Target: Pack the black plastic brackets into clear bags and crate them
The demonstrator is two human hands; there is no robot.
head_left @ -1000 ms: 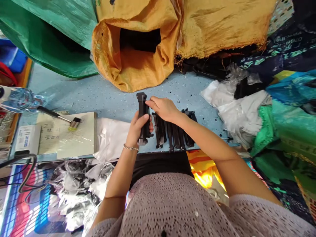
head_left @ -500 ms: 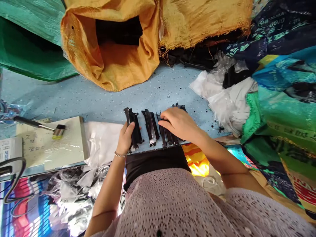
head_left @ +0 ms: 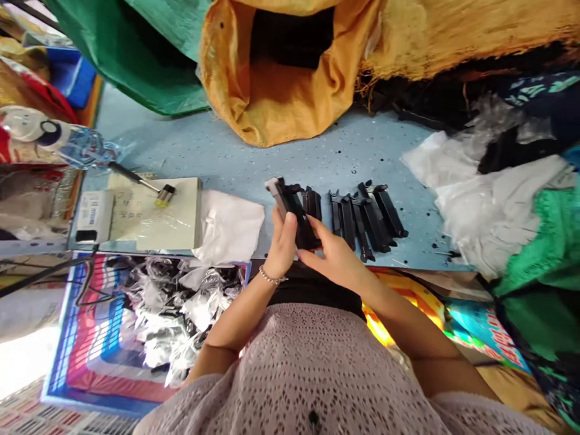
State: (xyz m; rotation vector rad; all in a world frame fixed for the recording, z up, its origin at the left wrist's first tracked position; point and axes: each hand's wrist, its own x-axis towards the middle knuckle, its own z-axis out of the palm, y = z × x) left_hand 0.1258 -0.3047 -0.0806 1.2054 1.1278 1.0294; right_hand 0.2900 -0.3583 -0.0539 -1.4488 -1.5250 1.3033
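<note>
My left hand (head_left: 281, 246), with a beaded bracelet at its wrist, is closed round a long black plastic part (head_left: 293, 208) held tilted above the table edge. My right hand (head_left: 334, 252) has its thumb and fingers at the lower end of that part, gripping it from the right. Just behind, another black plastic part (head_left: 312, 202) lies on the table, half hidden by the held one. To the right of my hands, several similar black parts (head_left: 372, 219) lie side by side in a row.
An orange woven sack (head_left: 276, 115) gapes open at the back of the blue table (head_left: 172, 142). A hammer (head_left: 136, 176) rests on a beige pad (head_left: 183, 223) at left, beside a white cloth (head_left: 235, 226). Below stands a blue crate (head_left: 58, 362) of bagged parts. White plastic bags (head_left: 498, 193) lie right.
My view has swung left, showing more of the crate. My right hand has left the row and joined my left at the black part, which is now raised and tilted.
</note>
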